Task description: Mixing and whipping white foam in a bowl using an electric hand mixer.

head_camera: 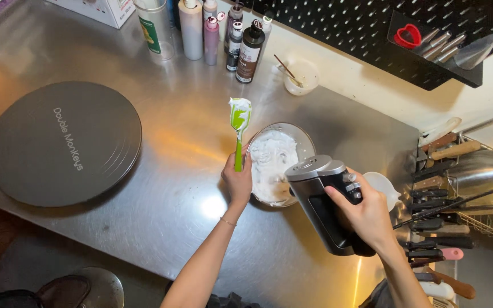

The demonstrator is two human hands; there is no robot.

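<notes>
While both hands are working over the bowl, the scene is reading like this:

Right hand [366, 215]: fingers are wrapping tight around the handle of the black and silver hand mixer [326, 202], lower right of centre, thumb lying near the buttons.
Mixer: it is tilting toward the bowl, seemingly so its working end, hidden behind the body, is reaching the cream.
Right arm: it is coming up from the bottom right edge, wrist bent inward.
Left hand [237, 179]: it is closing in a fist around the green handle of the spatula [239, 128], knuckles resting against the bowl's left rim, probably steadying it.
Spatula: it is standing upright, its cream-smeared blade pointing to the top of the frame, held clear of the mixer.
Left arm: it is stretching straight up from the bottom centre.
Bowl [303, 140]: it is sitting at mid-frame on the steel counter [166, 188], holding white cream [272, 165].
Surroundings: a round dark turntable [64, 142] is lying at left; bottles [223, 34] are lining the top edge; knives [440, 228] are hanging at right.
</notes>
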